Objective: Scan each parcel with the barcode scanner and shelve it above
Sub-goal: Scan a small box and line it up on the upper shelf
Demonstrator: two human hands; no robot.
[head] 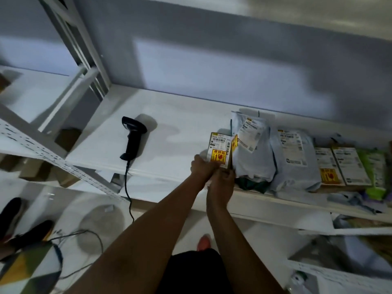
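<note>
A small cardboard parcel point(220, 149) with a white label and a yellow fragile sticker stands on edge on the white shelf point(174, 132). My left hand point(201, 167) grips its left lower side and my right hand point(222, 183) grips its lower right corner. The black barcode scanner point(132, 140) lies on the shelf well to the left, untouched, its cable hanging over the front edge. To the right of the held parcel, a row of parcels leans together: grey poly bags point(254, 153), point(294, 160) and flat cardboard boxes point(339, 166).
A white perforated rack upright point(42, 149) crosses at the left. Below lie a fan point(101, 223), loose cables, dark shoes point(12, 217) and a patterned cushion point(27, 270). More bags sit on the lower right shelf point(356, 204). My foot point(204, 241) shows on the floor.
</note>
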